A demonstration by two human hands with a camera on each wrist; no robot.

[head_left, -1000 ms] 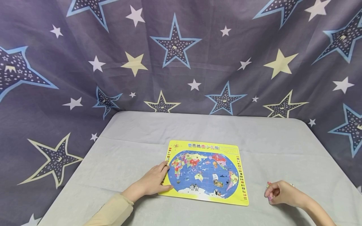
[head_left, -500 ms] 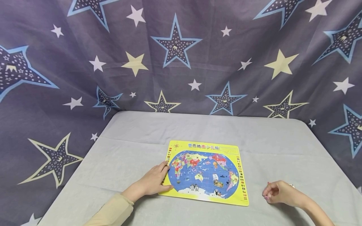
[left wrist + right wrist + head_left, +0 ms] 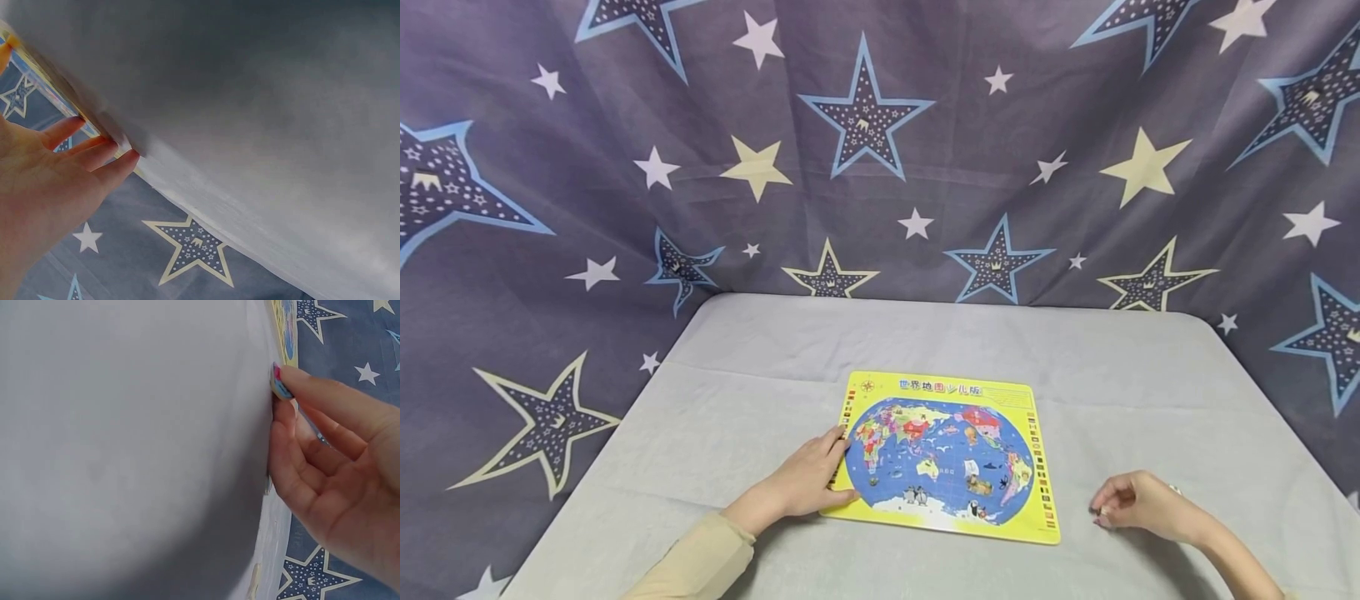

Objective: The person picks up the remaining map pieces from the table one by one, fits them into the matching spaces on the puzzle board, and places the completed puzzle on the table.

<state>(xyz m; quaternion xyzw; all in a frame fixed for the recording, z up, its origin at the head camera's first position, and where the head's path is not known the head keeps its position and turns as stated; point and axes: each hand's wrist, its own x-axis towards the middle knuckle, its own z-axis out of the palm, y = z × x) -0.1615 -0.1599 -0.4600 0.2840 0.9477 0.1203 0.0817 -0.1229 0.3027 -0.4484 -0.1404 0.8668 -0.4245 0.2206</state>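
A yellow-bordered world map puzzle (image 3: 940, 467) lies flat on the grey cloth in the head view. My left hand (image 3: 808, 475) rests at its left edge, thumb by the lower left corner; in the left wrist view its fingers (image 3: 94, 153) reach fairly straight to that edge. To the right of the map and apart from it, my right hand (image 3: 1150, 504) pinches a small puzzle piece between thumb and fingers. The right wrist view shows this puzzle piece (image 3: 280, 384) with pink and blue on it; fingers hide most of it in the head view.
Behind the right hand, a small pale object (image 3: 1176, 490) is mostly hidden; a pale flat object (image 3: 254, 581) lies on the cloth in the right wrist view. The grey-covered table (image 3: 760, 350) meets a star-patterned curtain (image 3: 955, 183) at back and sides.
My right hand has shifted slightly left and turned the puzzle piece, so less of it shows. The left hand and the map have stayed in place.
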